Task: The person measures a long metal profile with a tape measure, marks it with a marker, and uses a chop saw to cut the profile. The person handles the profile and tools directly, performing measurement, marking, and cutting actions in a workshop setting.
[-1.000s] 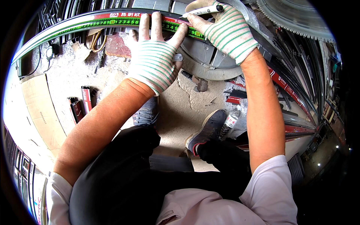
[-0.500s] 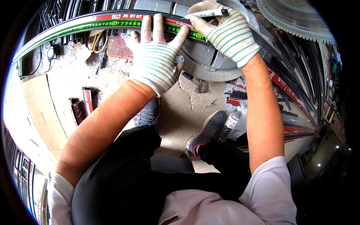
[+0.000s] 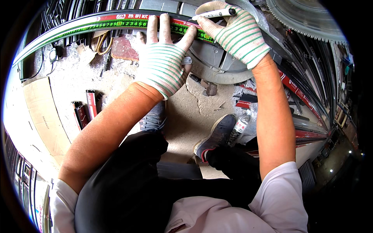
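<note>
A long dark profile with a red film strip (image 3: 105,17) runs across the top, and a green tape measure blade (image 3: 132,23) lies along it. My gloved left hand (image 3: 163,58) spreads its fingers flat over blade and profile. A short whitish tube, looking like a marker cap (image 3: 187,61), sticks out between its thumb and palm. To its right, my gloved right hand (image 3: 239,37) is closed around a white marker (image 3: 213,14) with a black end. The marker's tip is beside the red strip; whether it touches is unclear.
A large toothed saw blade (image 3: 307,19) hangs at the upper right above a round grey metal base (image 3: 217,75). Bundles of profiles (image 3: 311,77) lie right. Cut-off pieces (image 3: 91,104), cardboard (image 3: 44,112) and a plastic bottle (image 3: 240,127) are on the floor near my shoes.
Hardly anything differs. Both hands keep their grip and place, and the whole view has shifted by only a few pixels.
</note>
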The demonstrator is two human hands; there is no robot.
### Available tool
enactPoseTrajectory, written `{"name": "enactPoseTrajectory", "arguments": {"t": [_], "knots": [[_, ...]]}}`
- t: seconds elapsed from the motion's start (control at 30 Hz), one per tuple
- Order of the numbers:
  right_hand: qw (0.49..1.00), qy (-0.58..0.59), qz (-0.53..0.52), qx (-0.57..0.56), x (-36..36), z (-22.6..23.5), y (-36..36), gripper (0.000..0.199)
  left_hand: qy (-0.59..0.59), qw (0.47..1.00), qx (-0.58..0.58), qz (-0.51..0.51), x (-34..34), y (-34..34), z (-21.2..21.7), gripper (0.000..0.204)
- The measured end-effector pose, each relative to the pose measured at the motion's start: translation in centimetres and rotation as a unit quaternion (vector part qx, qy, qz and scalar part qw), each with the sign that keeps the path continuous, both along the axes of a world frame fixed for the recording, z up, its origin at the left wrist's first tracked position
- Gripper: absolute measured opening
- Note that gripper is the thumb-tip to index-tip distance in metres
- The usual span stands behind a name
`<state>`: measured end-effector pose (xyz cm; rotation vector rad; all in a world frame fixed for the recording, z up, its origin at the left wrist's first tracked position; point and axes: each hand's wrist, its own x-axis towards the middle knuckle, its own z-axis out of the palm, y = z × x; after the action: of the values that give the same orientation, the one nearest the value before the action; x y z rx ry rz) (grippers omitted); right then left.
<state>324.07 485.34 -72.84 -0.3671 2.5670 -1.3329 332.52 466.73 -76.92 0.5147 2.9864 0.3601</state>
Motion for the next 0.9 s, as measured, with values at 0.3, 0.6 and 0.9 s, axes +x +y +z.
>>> {"name": "enactPoseTrajectory", "arguments": {"t": [0.3, 0.6, 0.9], "knots": [[1.000, 0.000, 0.021, 0.023, -0.06, 0.19, 0.18, 0.018, -0.002, 1.000, -0.013, 0.000, -0.08, 0.10, 0.00, 0.096], [0.999, -0.005, 0.035, 0.034, 0.00, 0.17, 0.32, 0.020, 0.003, 1.000, -0.005, -0.002, 0.01, 0.04, -0.05, 0.096], [0.998, -0.017, 0.056, 0.040, -0.02, 0.27, 0.38, 0.023, 0.003, 1.000, -0.009, -0.002, 0.01, 0.00, -0.08, 0.095]]}}
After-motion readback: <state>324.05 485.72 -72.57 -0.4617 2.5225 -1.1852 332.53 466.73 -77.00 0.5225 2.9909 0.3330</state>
